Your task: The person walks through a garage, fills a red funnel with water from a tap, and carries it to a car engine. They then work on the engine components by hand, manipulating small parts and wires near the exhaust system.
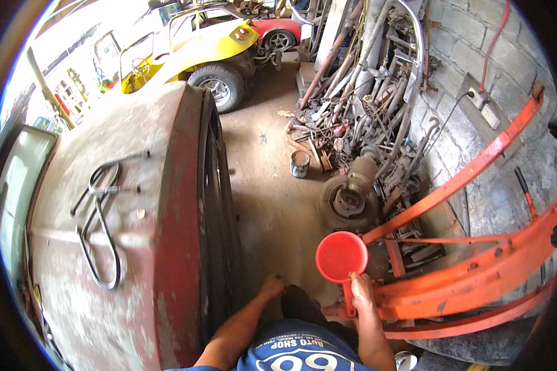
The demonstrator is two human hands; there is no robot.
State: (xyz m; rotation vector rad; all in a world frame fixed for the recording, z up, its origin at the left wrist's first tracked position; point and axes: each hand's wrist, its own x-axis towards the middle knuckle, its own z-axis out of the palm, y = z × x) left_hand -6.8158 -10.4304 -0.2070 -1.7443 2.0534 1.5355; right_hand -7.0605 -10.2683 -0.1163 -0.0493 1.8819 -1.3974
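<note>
Right grip [362, 293] forward on red dipper [341, 256]

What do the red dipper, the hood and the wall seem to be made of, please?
Dipper: probably plastic, smooth, evenly red. Hood: likely sheet metal, its dull paint worn in patches. Wall: apparently masonry blocks, greyish, with visible joints.

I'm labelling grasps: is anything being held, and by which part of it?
The right grip holds a round red dipper by its handle, near the bowl; nothing shows in the left grip.
</note>
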